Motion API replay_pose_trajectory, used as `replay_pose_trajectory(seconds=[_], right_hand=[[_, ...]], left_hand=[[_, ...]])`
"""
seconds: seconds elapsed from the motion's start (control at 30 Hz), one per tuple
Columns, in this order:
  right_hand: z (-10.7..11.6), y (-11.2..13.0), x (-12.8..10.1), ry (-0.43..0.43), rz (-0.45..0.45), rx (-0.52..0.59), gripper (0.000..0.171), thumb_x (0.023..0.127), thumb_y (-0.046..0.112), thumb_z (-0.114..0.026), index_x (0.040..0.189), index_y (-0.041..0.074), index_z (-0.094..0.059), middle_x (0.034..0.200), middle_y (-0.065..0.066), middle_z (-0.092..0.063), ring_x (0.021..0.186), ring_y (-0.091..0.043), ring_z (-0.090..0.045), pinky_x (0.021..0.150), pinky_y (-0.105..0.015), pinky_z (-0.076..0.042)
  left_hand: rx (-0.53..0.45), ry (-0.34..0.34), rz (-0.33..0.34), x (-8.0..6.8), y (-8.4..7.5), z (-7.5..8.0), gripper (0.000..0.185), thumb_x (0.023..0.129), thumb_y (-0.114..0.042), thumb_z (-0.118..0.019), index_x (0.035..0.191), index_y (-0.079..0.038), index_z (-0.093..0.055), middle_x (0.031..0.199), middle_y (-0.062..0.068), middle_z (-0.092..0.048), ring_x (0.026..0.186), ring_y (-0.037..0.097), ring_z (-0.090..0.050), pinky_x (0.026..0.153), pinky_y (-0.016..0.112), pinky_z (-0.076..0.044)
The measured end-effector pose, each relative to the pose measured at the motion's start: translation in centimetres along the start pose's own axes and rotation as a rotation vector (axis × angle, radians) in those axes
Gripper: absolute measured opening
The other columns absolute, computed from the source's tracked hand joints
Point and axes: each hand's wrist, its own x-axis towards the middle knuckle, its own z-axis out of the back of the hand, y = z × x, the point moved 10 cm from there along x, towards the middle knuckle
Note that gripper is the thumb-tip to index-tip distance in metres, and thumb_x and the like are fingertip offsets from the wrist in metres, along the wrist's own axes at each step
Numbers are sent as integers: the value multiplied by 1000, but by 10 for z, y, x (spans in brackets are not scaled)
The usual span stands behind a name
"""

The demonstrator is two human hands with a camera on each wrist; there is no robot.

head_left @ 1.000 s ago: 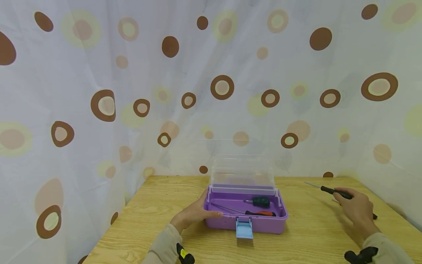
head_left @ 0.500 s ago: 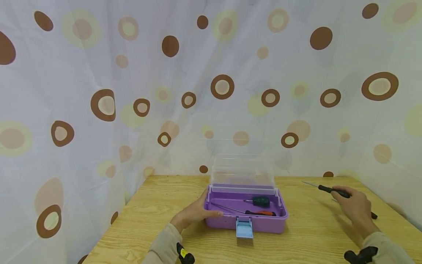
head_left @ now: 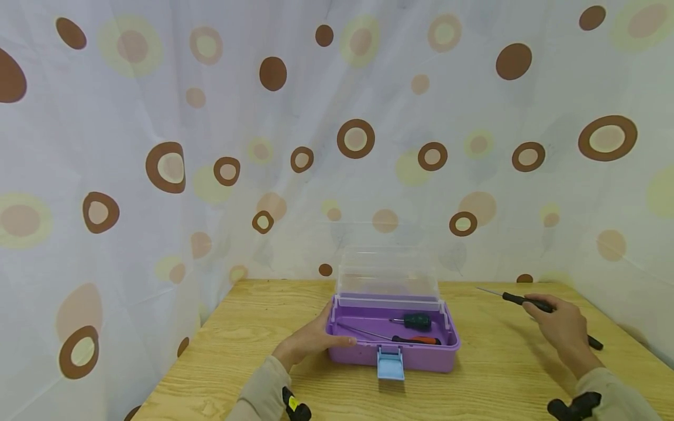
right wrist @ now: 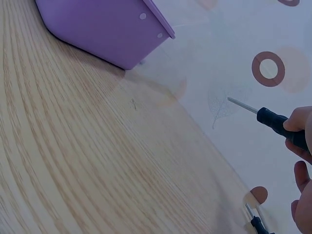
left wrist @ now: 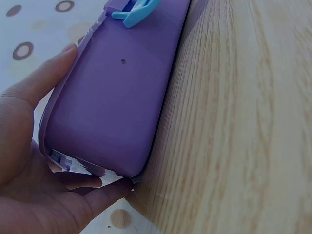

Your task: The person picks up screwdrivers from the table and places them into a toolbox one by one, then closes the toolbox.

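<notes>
Altogether four screwdrivers: two boxed (head_left: 416,330), one held (head_left: 521,301), one lying (head_left: 594,343).

We see the open box (head_left: 392,345) at the table (head_left: 242,351) centre, lid standing at its 12 o'clock edge, two screwdrivers (head_left: 416,330) inside, our left hand (head_left: 310,342) at its 9 o'clock side, our right hand (head_left: 563,327) with a screwdriver (head_left: 518,300) well apart at 3 o'clock, curtain (head_left: 210,146) behind

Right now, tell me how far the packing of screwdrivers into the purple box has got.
Done: the purple box stands open with two screwdrivers inside. In hand: the right hand grips a black-handled screwdriver above the table, while the left hand holds the box. Left: another screwdriver lies on the table.
</notes>
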Motion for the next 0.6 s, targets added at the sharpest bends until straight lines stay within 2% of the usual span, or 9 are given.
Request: replay_pose_trajectory(seconds=[0.37, 0.6], right_hand=[[-4, 8, -1, 5, 6, 17, 59, 104, 46, -59, 139, -2, -61, 120, -33, -62, 57, -24, -47, 46, -35, -39], [-7, 15, -2, 20, 49, 31, 62, 104, 47, -59, 140, -3, -60, 131, -38, -55, 53, -22, -44, 45, -34, -38]], left_hand=[[0, 0, 4, 0, 1, 1, 119, 90, -29, -81, 166, -20, 9, 167, 18, -20, 148, 38, -30, 121, 59, -16], [10, 1, -2, 0, 0, 0, 118, 90, -28, -81, 166, -19, 8, 167, 16, -21, 147, 38, -30, 120, 60, -17]])
